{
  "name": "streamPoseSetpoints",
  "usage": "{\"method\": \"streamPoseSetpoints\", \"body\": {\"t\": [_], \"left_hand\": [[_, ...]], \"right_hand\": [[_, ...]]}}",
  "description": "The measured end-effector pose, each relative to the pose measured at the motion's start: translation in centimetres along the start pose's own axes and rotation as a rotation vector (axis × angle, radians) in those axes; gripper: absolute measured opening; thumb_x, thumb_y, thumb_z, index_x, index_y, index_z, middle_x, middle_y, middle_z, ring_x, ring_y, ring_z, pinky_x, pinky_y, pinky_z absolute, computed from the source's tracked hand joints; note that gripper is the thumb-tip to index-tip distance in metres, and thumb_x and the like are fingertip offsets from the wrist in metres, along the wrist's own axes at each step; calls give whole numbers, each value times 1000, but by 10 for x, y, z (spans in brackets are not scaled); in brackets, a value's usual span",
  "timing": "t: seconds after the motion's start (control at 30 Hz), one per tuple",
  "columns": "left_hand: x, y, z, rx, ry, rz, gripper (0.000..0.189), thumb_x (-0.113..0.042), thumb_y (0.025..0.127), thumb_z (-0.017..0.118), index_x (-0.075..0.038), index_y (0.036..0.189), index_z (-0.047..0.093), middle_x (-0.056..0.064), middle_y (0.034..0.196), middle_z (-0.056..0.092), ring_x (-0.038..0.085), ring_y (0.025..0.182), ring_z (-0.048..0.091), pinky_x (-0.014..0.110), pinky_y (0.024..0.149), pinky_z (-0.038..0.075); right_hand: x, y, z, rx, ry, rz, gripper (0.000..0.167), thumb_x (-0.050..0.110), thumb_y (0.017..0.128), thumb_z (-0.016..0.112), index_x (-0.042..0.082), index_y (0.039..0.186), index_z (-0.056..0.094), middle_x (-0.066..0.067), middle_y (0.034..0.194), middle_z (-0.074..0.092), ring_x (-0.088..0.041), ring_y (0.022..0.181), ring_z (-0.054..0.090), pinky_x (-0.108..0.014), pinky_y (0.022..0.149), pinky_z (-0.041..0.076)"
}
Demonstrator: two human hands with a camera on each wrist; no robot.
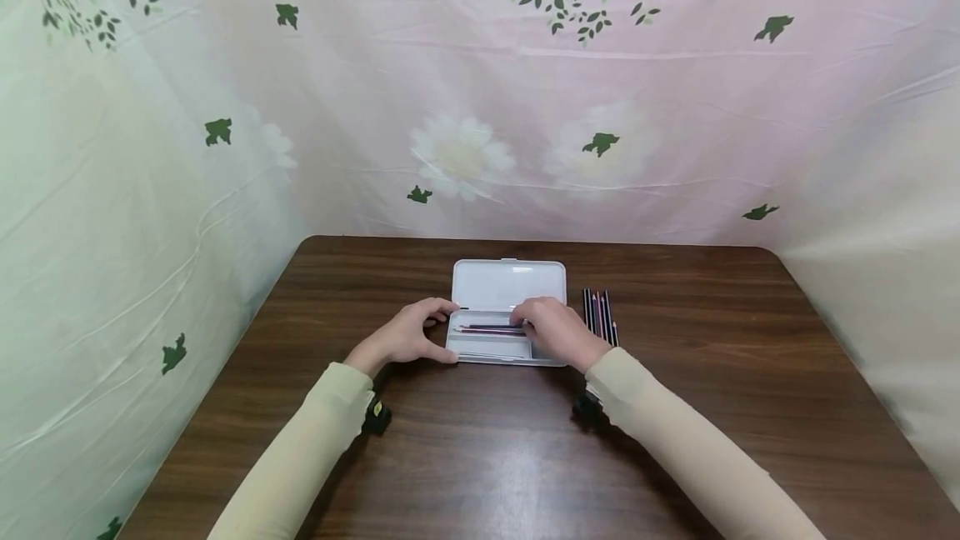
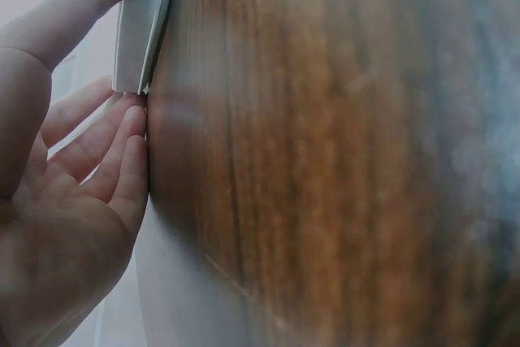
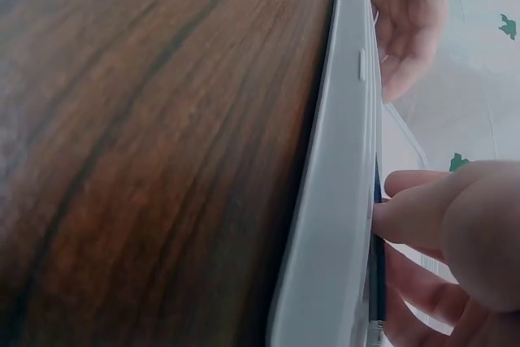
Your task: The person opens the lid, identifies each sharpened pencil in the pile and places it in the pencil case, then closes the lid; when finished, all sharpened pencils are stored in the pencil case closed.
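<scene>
A white pencil case (image 1: 491,347) lies on the table with its lid (image 1: 508,283) raised at the back. A few dark pencils (image 1: 483,330) lie in its long compartment. My left hand (image 1: 408,332) grips the case's left end, thumb at the front corner and fingers toward the back. In the left wrist view its thumb (image 2: 81,10) rests against the case wall. My right hand (image 1: 555,330) reaches into the right part of the case; in the right wrist view its fingers (image 3: 410,213) pinch a dark pencil (image 3: 378,274) just above the rim.
Several dark and reddish pencils (image 1: 600,315) lie side by side on the brown wooden table (image 1: 480,448), right of the case. A printed cloth (image 1: 525,90) hangs behind the table and at both sides.
</scene>
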State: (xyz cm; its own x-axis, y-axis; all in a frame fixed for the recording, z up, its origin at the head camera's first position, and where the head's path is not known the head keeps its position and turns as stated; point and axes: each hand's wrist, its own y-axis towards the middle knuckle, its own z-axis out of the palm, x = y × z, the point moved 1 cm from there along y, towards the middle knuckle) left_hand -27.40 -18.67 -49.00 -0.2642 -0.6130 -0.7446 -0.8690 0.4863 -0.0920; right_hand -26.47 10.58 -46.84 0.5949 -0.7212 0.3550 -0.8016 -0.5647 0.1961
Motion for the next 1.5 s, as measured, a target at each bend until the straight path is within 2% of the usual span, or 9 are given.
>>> {"method": "streamPoseSetpoints", "body": {"t": [0.13, 0.33, 0.53, 0.73, 0.93, 1.1, 1.3, 1.5], "left_hand": [[0, 0, 0, 0, 0, -6, 82, -30, 76, 97, -16, 146, 58, 2, 144, 58, 22, 131, 54, 41, 119, 44], [-1, -1, 1, 2, -8, -13, 82, -32, 76, 97, -16, 146, 58, 2, 145, 58, 23, 131, 53, 43, 119, 44], [-2, 0, 1, -3, -3, -7, 82, -32, 76, 97, -18, 146, 58, 1, 143, 58, 23, 130, 54, 42, 119, 45], [-2, 1, 0, -1, 7, -7, 82, -32, 76, 97, -18, 146, 57, 1, 143, 58, 22, 130, 54, 41, 118, 45], [-1, 0, 0, -4, 8, -3, 82, -32, 75, 98, -17, 146, 58, 1, 143, 58, 22, 130, 54, 40, 118, 45], [-2, 0, 1, 0, 8, -10, 82, -32, 76, 97, -17, 146, 57, 1, 143, 58, 22, 131, 54, 41, 118, 45], [-4, -1, 1, -1, 11, -13, 82, -32, 76, 97, -16, 146, 57, 2, 143, 58, 22, 131, 54, 41, 118, 45], [-4, -2, 1, 3, 4, -18, 82, -33, 76, 97, -16, 146, 57, 2, 144, 58, 23, 131, 54, 41, 119, 44]], "right_hand": [[1, 0, -1, -18, 11, -5, 21, -4, 94, 72, 12, 104, 80, -1, 107, 77, -20, 102, 72, -43, 87, 63], [-9, -9, -9, -63, 47, -11, 18, -1, 95, 72, 10, 106, 80, -2, 106, 76, -18, 99, 72, -40, 84, 63], [-24, -28, -22, -101, 50, -27, 16, 0, 93, 75, 7, 107, 79, -5, 105, 75, -21, 97, 72, -41, 85, 63], [-41, -46, -31, -133, 28, 2, 16, 5, 92, 76, 7, 108, 79, -2, 102, 74, -16, 87, 67, -38, 74, 60], [-56, -64, -40, -162, 18, 36, 16, 4, 92, 77, 7, 107, 78, -4, 102, 74, -22, 93, 71, -45, 80, 61], [-66, -79, -46, -161, 16, 78, 17, 3, 92, 75, 4, 108, 77, -8, 104, 74, -26, 94, 71, -48, 81, 61], [-77, -93, -53, -133, 32, 150, 20, 6, 93, 76, 3, 113, 76, -11, 107, 73, -23, 91, 68, -46, 79, 61], [-87, -104, -54, -87, 17, 190, 22, 6, 91, 78, 1, 112, 75, -10, 102, 73, -19, 86, 64, -43, 75, 59]]}}
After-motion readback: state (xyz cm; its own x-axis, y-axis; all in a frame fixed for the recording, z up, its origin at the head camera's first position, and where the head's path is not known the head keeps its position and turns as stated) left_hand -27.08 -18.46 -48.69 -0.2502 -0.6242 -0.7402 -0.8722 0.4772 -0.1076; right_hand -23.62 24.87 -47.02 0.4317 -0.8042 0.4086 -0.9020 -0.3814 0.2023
